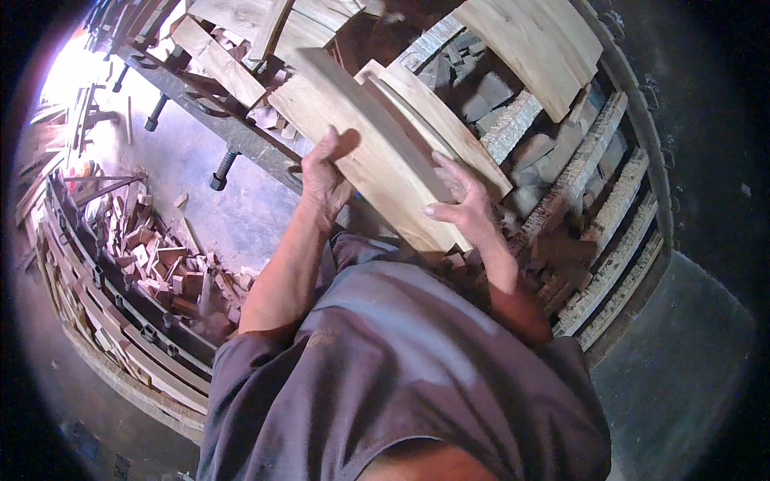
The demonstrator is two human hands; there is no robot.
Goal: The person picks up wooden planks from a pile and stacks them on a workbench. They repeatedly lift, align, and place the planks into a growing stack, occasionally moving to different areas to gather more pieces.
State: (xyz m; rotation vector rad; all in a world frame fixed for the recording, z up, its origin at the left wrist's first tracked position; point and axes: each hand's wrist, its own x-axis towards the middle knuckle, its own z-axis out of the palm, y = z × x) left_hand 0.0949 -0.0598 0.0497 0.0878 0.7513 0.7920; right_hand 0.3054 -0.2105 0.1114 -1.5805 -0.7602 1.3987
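The person's left hand (325, 180) is clenched on the left edge of a pale wooden board (377, 156), thumb on its upper face and the fingers curled behind. The right hand (461, 200) grasps the same board along its right edge, fingers spread over the face and thumb pointing toward nine o'clock. The board sits just above the middle of the view, tilted, its long axis running from eleven o'clock down to five o'clock. Behind it, touching or nearly so, are two or three more curved wooden boards (437, 120) stacked edge-on.

At one o'clock another broad curved plank (533, 48) rests over a bin of dark grey wood offcuts (489, 100). Rows of stacked slats (609, 264) arc from two o'clock to four o'clock. At twelve o'clock more pale planks (233, 56) lie on a dark metal frame (216, 120) with threaded bolts (224, 168) hanging below it. At nine o'clock a heap of reddish wood scraps (160, 268) lies on the concrete floor (233, 216), bordered by a curved metal rail (128, 309). The person's grey shirt (401, 377) fills six o'clock.
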